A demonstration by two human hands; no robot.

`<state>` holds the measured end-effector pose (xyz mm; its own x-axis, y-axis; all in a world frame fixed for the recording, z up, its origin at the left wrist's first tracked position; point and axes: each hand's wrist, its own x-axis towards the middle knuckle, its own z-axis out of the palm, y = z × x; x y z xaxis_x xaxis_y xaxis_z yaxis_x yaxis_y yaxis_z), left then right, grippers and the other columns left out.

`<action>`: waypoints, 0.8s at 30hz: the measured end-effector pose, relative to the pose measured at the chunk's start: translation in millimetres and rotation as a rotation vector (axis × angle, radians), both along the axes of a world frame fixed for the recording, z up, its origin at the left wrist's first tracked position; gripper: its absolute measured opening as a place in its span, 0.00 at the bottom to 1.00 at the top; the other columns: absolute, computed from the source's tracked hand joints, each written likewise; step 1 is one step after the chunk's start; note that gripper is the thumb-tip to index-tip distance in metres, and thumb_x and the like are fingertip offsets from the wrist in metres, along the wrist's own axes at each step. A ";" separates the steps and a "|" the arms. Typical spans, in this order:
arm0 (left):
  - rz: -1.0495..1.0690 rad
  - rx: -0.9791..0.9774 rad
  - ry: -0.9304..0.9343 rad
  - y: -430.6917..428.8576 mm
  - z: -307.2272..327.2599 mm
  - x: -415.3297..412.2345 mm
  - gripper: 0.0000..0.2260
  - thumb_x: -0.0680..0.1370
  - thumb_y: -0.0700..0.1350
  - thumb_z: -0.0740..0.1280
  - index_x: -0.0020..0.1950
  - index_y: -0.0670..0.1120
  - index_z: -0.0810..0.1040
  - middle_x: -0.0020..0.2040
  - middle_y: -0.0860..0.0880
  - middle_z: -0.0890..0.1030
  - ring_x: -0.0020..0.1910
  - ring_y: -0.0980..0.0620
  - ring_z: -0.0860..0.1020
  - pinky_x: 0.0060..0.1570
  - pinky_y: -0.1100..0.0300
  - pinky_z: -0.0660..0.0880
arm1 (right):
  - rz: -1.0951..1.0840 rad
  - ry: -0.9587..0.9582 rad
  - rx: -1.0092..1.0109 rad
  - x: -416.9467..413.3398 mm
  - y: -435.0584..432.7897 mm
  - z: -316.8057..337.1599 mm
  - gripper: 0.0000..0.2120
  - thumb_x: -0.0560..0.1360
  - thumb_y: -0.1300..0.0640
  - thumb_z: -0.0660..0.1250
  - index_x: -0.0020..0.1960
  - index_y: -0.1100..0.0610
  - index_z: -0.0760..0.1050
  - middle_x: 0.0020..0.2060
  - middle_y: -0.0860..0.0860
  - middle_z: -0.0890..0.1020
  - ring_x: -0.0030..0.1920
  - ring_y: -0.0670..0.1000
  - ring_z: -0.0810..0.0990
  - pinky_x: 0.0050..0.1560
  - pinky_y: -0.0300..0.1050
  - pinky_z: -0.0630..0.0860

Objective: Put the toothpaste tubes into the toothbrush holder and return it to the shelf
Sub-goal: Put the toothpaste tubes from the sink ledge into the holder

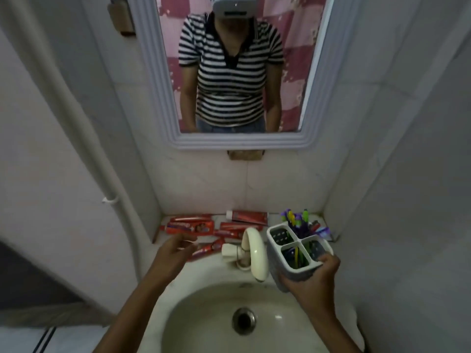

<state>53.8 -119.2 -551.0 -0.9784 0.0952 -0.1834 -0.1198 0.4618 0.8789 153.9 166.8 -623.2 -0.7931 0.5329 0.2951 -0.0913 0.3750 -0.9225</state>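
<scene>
My right hand [312, 278] grips a white four-compartment toothbrush holder [285, 253] and holds it tilted above the right side of the sink. Green, yellow and purple toothbrushes stand in its compartments. Several red toothpaste tubes [190, 226] lie scattered on the shelf behind the sink, one more [248, 217] near the back wall. My left hand [175, 250] hovers open just in front of the tubes, over one red tube [207, 249] at the sink's edge, fingers apart and holding nothing.
A white curved tap [256, 253] rises between my hands. The white sink basin [204, 314] with its metal drain lies below. A white-framed mirror [163, 80] hangs above the shelf. Tiled walls close in on both sides.
</scene>
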 end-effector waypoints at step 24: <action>-0.460 -1.183 0.266 7.9 -100.4 -169.1 0.10 0.56 0.42 0.80 0.35 0.44 0.85 0.29 0.44 0.83 0.25 0.43 0.82 0.22 0.60 0.76 | -0.100 -0.124 -0.051 -14.0 -7.5 -77.7 0.70 0.51 0.55 0.88 0.79 0.46 0.46 0.74 0.57 0.64 0.72 0.53 0.72 0.67 0.62 0.75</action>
